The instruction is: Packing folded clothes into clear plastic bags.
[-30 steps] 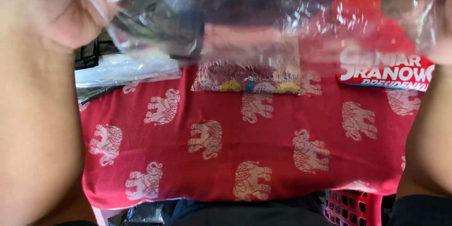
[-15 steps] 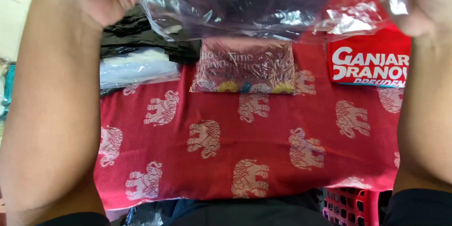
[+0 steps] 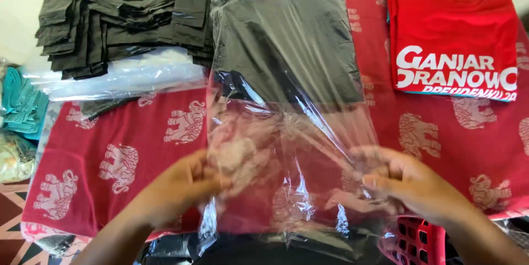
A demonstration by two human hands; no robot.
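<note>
A clear plastic bag (image 3: 286, 132) lies on the red elephant-print cloth (image 3: 138, 149), with a folded dark grey shirt (image 3: 286, 44) in its far half. My left hand (image 3: 187, 188) pinches the bag's near open edge on the left side. My right hand (image 3: 402, 182) grips the same edge on the right. The empty near part of the bag is crumpled between the two hands.
A stack of folded dark shirts (image 3: 121, 11) sits at the back left above a pile of clear bags (image 3: 121, 75). A folded red printed shirt (image 3: 452, 33) lies at the back right. A red plastic basket (image 3: 413, 243) stands near my right wrist. Teal cloth (image 3: 19, 102) lies far left.
The bag with the dark shirt has come down from in front of the camera onto the cloth. Both hands have dropped from the top of the view to the near edge.
</note>
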